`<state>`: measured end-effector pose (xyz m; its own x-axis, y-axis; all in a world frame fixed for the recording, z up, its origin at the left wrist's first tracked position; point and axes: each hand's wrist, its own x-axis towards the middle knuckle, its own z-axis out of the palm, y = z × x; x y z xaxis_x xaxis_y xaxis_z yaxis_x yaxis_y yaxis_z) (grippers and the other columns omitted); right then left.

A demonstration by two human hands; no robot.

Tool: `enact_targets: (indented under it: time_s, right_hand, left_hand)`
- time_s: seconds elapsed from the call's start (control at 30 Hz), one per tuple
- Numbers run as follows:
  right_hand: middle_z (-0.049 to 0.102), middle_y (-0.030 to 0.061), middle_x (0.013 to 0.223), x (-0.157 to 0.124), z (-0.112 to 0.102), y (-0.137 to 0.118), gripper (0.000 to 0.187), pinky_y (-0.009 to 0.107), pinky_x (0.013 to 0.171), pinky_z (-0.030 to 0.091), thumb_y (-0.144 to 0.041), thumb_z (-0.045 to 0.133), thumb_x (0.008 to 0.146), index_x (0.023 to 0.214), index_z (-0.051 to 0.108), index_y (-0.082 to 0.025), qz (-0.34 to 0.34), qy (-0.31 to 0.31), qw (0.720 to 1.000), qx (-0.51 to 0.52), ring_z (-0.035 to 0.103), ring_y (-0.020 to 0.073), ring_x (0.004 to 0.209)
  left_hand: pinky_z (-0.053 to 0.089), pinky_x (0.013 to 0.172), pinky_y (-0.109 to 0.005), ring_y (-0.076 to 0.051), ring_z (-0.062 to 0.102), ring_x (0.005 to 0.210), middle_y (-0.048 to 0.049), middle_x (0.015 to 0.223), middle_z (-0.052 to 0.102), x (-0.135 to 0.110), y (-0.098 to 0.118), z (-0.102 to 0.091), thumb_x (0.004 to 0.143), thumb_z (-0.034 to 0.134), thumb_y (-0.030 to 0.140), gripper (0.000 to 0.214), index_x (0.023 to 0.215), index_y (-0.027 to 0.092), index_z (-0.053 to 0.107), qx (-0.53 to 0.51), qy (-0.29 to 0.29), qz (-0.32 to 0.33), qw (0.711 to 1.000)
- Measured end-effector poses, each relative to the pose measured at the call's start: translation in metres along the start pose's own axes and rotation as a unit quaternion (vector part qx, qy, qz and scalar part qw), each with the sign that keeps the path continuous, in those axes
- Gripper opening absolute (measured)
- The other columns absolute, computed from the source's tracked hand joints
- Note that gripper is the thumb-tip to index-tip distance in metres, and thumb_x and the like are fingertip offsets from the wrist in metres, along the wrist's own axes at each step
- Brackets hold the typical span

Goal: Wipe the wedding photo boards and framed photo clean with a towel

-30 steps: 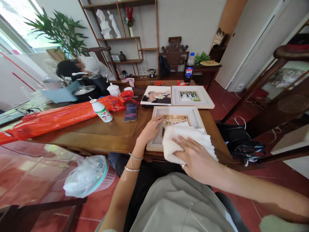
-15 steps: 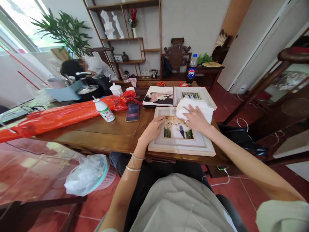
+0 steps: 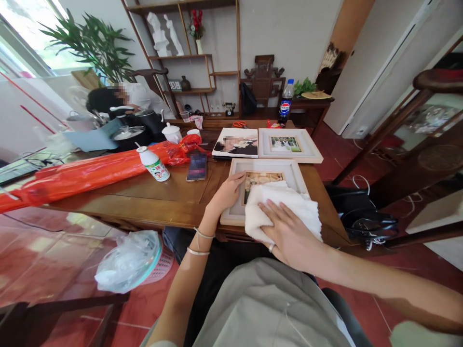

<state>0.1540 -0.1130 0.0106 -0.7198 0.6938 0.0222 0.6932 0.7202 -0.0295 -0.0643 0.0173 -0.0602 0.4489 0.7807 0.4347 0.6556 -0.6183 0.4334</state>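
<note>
A pale-framed photo [image 3: 265, 169] lies flat near the front edge of the wooden table [image 3: 162, 193]. My left hand [image 3: 227, 193] rests on its left border, fingers stretched flat. My right hand [image 3: 287, 233] lies spread on a white towel [image 3: 285, 205] that covers the near half of the frame. Only the top strip of the picture shows above the towel.
Two more framed pictures [image 3: 289, 144] [image 3: 236, 143] lie behind. A phone [image 3: 197, 167], a small white bottle [image 3: 153, 164] and a long red plastic bundle [image 3: 87, 176] sit to the left. Another person [image 3: 115, 99] is at the far left. A bagged basket [image 3: 133, 260] and black bag [image 3: 361, 217] stand on the floor.
My right hand has drawn the towel from the frame's far right corner back toward me over the picture. My left hand has stayed on the left border.
</note>
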Motion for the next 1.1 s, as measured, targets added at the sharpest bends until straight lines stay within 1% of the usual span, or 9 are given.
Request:
enact_targets:
  time_s: [0.2, 0.33, 0.47, 0.6, 0.7, 0.77, 0.83, 0.93, 1.1]
  right_hand:
    - [0.037, 0.0176, 0.152, 0.037, 0.011, 0.051, 0.035, 0.06, 0.11, 0.027, -0.016, 0.052, 0.085, 0.117, 0.066, -0.014, 0.036, 0.053, 0.996, -0.06, 0.032, 0.0383, 0.139]
    - [0.027, 0.015, 0.157, 0.064, 0.008, 0.095, 0.036, 0.067, 0.109, 0.019, -0.015, 0.054, 0.083, 0.117, 0.065, -0.014, 0.07, 0.07, 0.988, -0.119, 0.021, 0.0413, 0.143]
    - [0.03, 0.0174, 0.156, 0.084, 0.01, 0.115, 0.039, 0.059, 0.112, 0.022, -0.01, 0.053, 0.081, 0.118, 0.064, -0.01, 0.072, 0.048, 0.989, -0.123, 0.02, 0.0381, 0.144]
    - [0.047, 0.0212, 0.144, 0.076, 0.0, 0.095, 0.032, 0.049, 0.102, 0.038, -0.011, 0.048, 0.085, 0.11, 0.067, -0.009, 0.048, 0.014, 0.993, -0.104, 0.041, 0.0359, 0.133]
    - [0.06, 0.02, 0.126, 0.048, -0.018, 0.06, 0.03, 0.043, 0.087, 0.049, -0.011, 0.046, 0.084, 0.104, 0.068, -0.012, 0.023, -0.031, 0.997, -0.071, 0.061, 0.0325, 0.11]
    - [0.066, 0.0177, 0.116, 0.026, -0.028, 0.034, 0.027, 0.041, 0.082, 0.052, -0.012, 0.046, 0.084, 0.097, 0.069, -0.015, -0.002, -0.067, 0.997, -0.024, 0.066, 0.0305, 0.099]
    - [0.062, 0.0196, 0.127, 0.008, -0.032, 0.01, 0.024, 0.046, 0.09, 0.05, -0.014, 0.051, 0.083, 0.097, 0.07, -0.015, -0.032, -0.067, 0.997, 0.012, 0.061, 0.0347, 0.112]
    - [0.046, 0.0231, 0.144, -0.001, -0.023, -0.009, 0.029, 0.056, 0.103, 0.04, -0.016, 0.057, 0.079, 0.105, 0.071, -0.012, -0.031, -0.058, 0.998, 0.012, 0.041, 0.0426, 0.133]
    - [0.039, 0.0226, 0.149, 0.025, 0.002, 0.02, 0.04, 0.055, 0.11, 0.032, -0.01, 0.051, 0.081, 0.118, 0.066, -0.011, 0.036, -0.022, 0.998, -0.04, 0.034, 0.0389, 0.138]
  left_hand:
    - [0.034, 0.116, -0.041, -0.022, 0.044, 0.136, -0.0134, 0.142, 0.051, 0.0, -0.001, 0.0, 0.079, 0.034, -0.004, 0.059, 0.133, 0.01, 0.054, 0.006, 0.0, -0.005, 1.0]
    - [0.034, 0.116, -0.043, -0.023, 0.043, 0.136, -0.0148, 0.143, 0.05, 0.0, -0.003, 0.001, 0.081, 0.034, -0.003, 0.057, 0.133, 0.009, 0.054, 0.011, -0.003, -0.006, 1.0]
    - [0.034, 0.116, -0.043, -0.023, 0.044, 0.136, -0.0144, 0.143, 0.051, 0.0, -0.003, 0.002, 0.084, 0.035, 0.0, 0.054, 0.133, 0.009, 0.054, 0.006, -0.002, -0.006, 1.0]
    - [0.034, 0.116, -0.042, -0.023, 0.044, 0.136, -0.0141, 0.143, 0.051, -0.001, -0.003, 0.002, 0.084, 0.035, 0.0, 0.054, 0.133, 0.01, 0.054, 0.003, -0.001, -0.007, 1.0]
    - [0.034, 0.116, -0.043, -0.024, 0.044, 0.136, -0.0157, 0.143, 0.05, 0.0, -0.003, 0.002, 0.083, 0.034, -0.001, 0.054, 0.133, 0.007, 0.053, 0.008, -0.004, -0.009, 1.0]
    - [0.034, 0.116, -0.043, -0.024, 0.043, 0.136, -0.0162, 0.143, 0.049, 0.0, -0.002, 0.001, 0.082, 0.034, -0.002, 0.055, 0.133, 0.005, 0.053, 0.009, -0.006, -0.008, 1.0]
    - [0.035, 0.116, -0.042, -0.023, 0.043, 0.136, -0.0159, 0.143, 0.05, 0.0, -0.001, 0.0, 0.082, 0.034, -0.002, 0.056, 0.133, 0.006, 0.053, 0.008, -0.009, -0.006, 1.0]
    - [0.034, 0.116, -0.042, -0.023, 0.043, 0.136, -0.0149, 0.142, 0.051, 0.0, 0.0, -0.001, 0.081, 0.033, -0.003, 0.058, 0.134, 0.008, 0.053, 0.008, -0.01, -0.002, 1.0]
    - [0.034, 0.116, -0.043, -0.023, 0.043, 0.136, -0.0166, 0.142, 0.051, 0.0, 0.0, -0.001, 0.08, 0.033, -0.004, 0.058, 0.133, 0.007, 0.053, 0.007, -0.009, 0.0, 1.0]
